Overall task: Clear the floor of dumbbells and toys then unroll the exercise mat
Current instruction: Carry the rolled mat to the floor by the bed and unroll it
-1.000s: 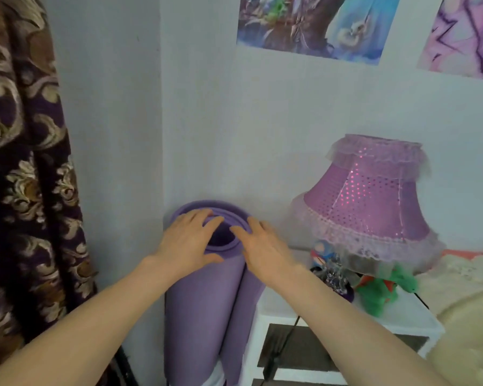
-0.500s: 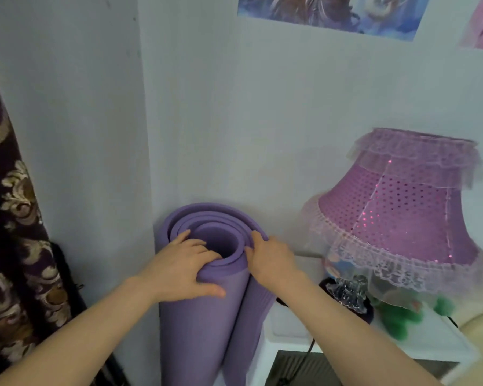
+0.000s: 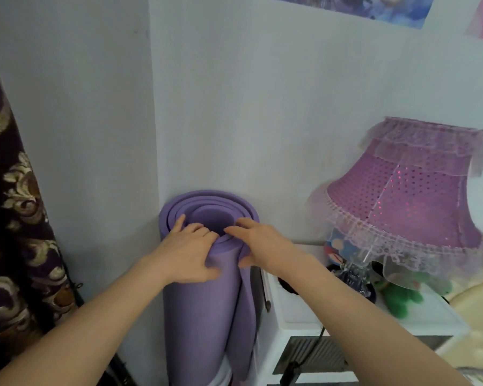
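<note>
Gripping top of upright rolled purple foam exercise mat: left hand and right hand, fingers clenched over rim. Next, probably: lifting clear of corner, avoiding pink lace-trimmed lamp.

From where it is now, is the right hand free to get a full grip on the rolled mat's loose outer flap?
Probably yes. The right hand already rests on the purple mat at its top edge, beside the loose flap. Nothing lies between them; the white nightstand and lamp stand off to the right.
</note>
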